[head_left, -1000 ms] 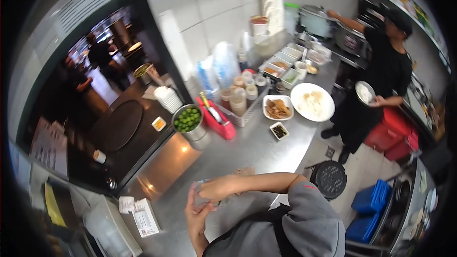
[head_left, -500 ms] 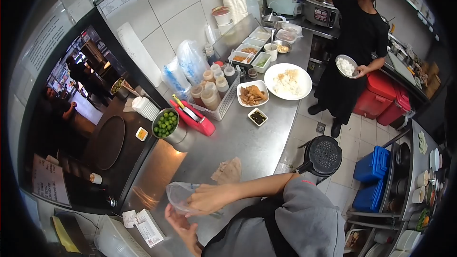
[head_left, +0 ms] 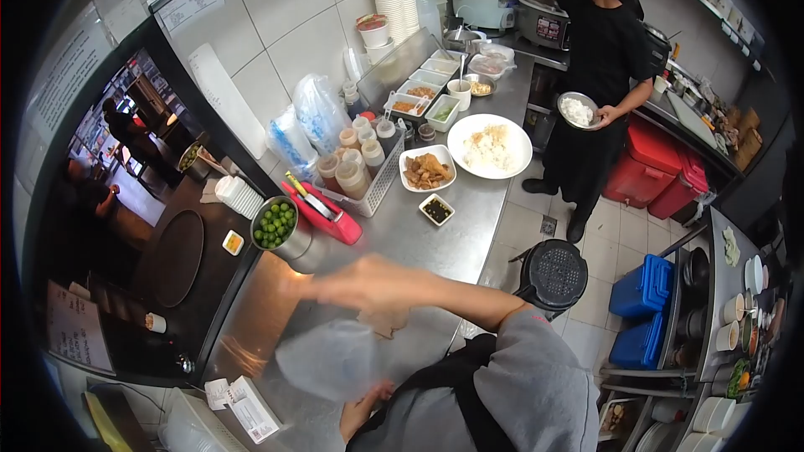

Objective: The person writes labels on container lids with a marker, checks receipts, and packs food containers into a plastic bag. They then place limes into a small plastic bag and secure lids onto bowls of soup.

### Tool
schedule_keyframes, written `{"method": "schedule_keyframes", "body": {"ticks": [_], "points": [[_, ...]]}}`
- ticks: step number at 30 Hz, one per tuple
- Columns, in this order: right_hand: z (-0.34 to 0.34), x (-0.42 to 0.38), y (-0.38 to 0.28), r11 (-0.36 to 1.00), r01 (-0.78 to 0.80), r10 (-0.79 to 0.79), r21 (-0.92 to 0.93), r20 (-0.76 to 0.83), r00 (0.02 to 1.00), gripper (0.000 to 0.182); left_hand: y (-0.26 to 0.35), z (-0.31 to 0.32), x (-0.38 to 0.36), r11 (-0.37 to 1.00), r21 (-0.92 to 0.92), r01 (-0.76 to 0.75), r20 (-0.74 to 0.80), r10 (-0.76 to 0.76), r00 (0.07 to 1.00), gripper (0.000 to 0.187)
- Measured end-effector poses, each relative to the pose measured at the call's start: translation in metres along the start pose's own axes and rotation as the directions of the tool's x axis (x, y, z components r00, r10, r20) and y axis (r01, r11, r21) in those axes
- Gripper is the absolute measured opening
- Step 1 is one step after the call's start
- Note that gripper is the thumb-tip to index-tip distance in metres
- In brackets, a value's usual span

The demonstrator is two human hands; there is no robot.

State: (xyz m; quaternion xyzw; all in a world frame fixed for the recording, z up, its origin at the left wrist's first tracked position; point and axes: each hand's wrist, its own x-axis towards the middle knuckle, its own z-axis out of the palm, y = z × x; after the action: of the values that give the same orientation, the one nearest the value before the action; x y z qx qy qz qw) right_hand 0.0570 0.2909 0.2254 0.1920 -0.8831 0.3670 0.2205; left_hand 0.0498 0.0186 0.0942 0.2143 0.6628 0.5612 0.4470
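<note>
A clear plastic bag (head_left: 331,360), blurred and puffed out, hangs over the steel counter. My left hand (head_left: 368,402) pinches its lower right edge, close to my apron. My right hand (head_left: 352,280) stretches leftward above the bag, apart from it; motion smears its fingers. Below my right forearm lies a crumpled brown piece of paper or cloth (head_left: 385,321), partly covered. Beyond my right hand stand a metal container of green citrus fruits (head_left: 275,224) and a red tape dispenser (head_left: 335,222).
Farther back are a bowl of brown meat (head_left: 427,170), a dark sauce dish (head_left: 436,210), a plate of rice (head_left: 490,146) and a sauce-bottle basket (head_left: 368,197). A co-worker (head_left: 603,59) holds a rice bowl (head_left: 578,110). A black stool (head_left: 554,272) stands right of the counter.
My right hand has come out of the bag and lifted up and leftward. The bag has opened out, and my left hand has moved right and toward my body with it.
</note>
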Motion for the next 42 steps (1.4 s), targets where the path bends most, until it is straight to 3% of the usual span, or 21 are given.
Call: {"method": "schedule_keyframes", "body": {"ticks": [1, 3, 4, 6, 7, 9, 11, 13, 14, 16, 19, 24, 27, 28, 30, 31, 34, 36, 39, 40, 42], "points": [[-0.010, -0.002, 0.003, 0.984, -0.067, 0.086, 0.164, -0.110, 0.990, 0.045, -0.012, -0.010, -0.003, 0.999, 0.031, -0.004, -0.048, 0.005, 0.999, 0.029], [-0.024, -0.005, 0.007, 0.859, -0.137, 0.302, 0.493, -0.272, 0.914, 0.047, -0.021, -0.023, -0.004, 0.961, -0.147, -0.234, -0.143, 0.214, 0.966, 0.037], [-0.017, -0.009, 0.010, 0.794, -0.123, 0.287, 0.595, -0.189, 0.939, 0.053, -0.019, -0.023, -0.004, 0.911, -0.223, -0.347, -0.205, 0.304, 0.930, 0.041], [0.052, -0.024, 0.038, 0.841, -0.047, 0.085, 0.538, -0.045, 0.995, 0.057, -0.006, -0.016, 0.000, 0.894, -0.243, -0.377, -0.151, 0.349, 0.925, 0.041], [0.087, -0.026, 0.035, 0.886, 0.108, -0.097, 0.451, -0.046, 0.994, 0.059, 0.005, -0.010, 0.002, 0.885, -0.254, -0.391, -0.127, 0.371, 0.920, 0.042], [0.120, -0.038, 0.028, 0.706, -0.284, -0.034, 0.649, 0.432, 0.901, 0.051, 0.015, 0.006, 0.006, 0.886, -0.283, -0.367, -0.035, 0.373, 0.927, 0.041], [0.112, -0.033, 0.004, 0.185, -0.727, -0.024, 0.662, 0.742, 0.670, 0.043, 0.020, 0.022, 0.016, 0.880, -0.339, -0.333, 0.053, 0.371, 0.927, 0.041], [0.116, -0.027, 0.004, -0.083, -0.517, 0.018, 0.852, 0.520, 0.854, 0.042, 0.020, 0.029, 0.021, 0.859, -0.400, -0.320, 0.090, 0.385, 0.919, 0.041], [0.116, -0.025, 0.012, -0.049, -0.413, 0.092, 0.909, 0.416, 0.905, 0.040, 0.019, 0.029, 0.020, 0.849, -0.417, -0.325, 0.080, 0.390, 0.917, 0.041], [0.114, -0.027, 0.028, -0.198, -0.347, 0.120, 0.917, 0.374, 0.920, 0.041, 0.021, 0.024, 0.022, 0.855, -0.377, -0.356, -0.002, 0.384, 0.924, 0.041], [0.105, -0.030, 0.034, -0.279, -0.294, 0.181, 0.914, 0.351, 0.919, 0.041, 0.033, 0.017, 0.017, 0.981, -0.026, -0.195, -0.245, 0.182, 0.952, 0.044], [0.078, -0.026, 0.027, -0.344, -0.123, 0.461, 0.931, 0.281, 0.842, 0.038, 0.032, 0.020, 0.017, 0.864, -0.353, -0.358, -0.170, 0.317, 0.933, 0.041], [0.062, -0.024, 0.045, 0.164, 0.008, 0.525, 0.986, -0.094, 0.846, 0.037, 0.022, 0.012, 0.014, 0.691, -0.680, -0.245, -0.212, 0.135, 0.968, 0.039], [0.058, -0.023, 0.046, 0.546, 0.020, 0.436, 0.837, -0.305, 0.846, 0.038, 0.015, 0.006, 0.014, 0.580, -0.792, -0.192, -0.207, 0.041, 0.978, 0.039], [0.052, -0.021, 0.030, 0.981, 0.006, 0.054, 0.195, -0.299, 0.953, 0.044, 0.005, -0.005, 0.014, 0.545, -0.832, -0.106, -0.191, -0.101, 0.976, 0.038], [0.054, -0.024, 0.023, 0.979, 0.068, -0.102, -0.191, -0.174, 0.979, 0.047, 0.001, -0.007, 0.015, 0.523, -0.850, -0.063, -0.181, -0.176, 0.968, 0.037], [0.100, -0.040, 0.017, 0.848, 0.444, -0.456, -0.289, 0.026, 0.889, 0.053, 0.030, 0.017, 0.016, 0.475, -0.850, 0.225, 0.081, -0.305, 0.949, 0.035], [0.128, -0.061, 0.044, 0.873, 0.408, -0.323, -0.267, 0.309, 0.894, 0.043, 0.008, 0.013, 0.022, 0.527, -0.738, 0.423, 0.344, -0.245, 0.906, 0.034], [0.119, -0.074, 0.073, 0.934, 0.220, -0.015, -0.283, 0.583, 0.812, 0.029, 0.005, 0.003, 0.010, 0.577, -0.687, 0.442, 0.203, -0.432, 0.879, 0.034], [0.111, -0.077, 0.080, 0.942, 0.134, 0.102, -0.308, 0.644, 0.759, 0.026, 0.007, -0.001, 0.010, 0.601, -0.703, 0.380, 0.169, -0.378, 0.910, 0.033], [0.113, -0.086, 0.090, 0.986, -0.110, -0.027, 0.122, 0.780, 0.625, 0.026, 0.010, -0.005, 0.012, 0.636, -0.729, 0.253, 0.101, -0.266, 0.959, 0.032]]}}
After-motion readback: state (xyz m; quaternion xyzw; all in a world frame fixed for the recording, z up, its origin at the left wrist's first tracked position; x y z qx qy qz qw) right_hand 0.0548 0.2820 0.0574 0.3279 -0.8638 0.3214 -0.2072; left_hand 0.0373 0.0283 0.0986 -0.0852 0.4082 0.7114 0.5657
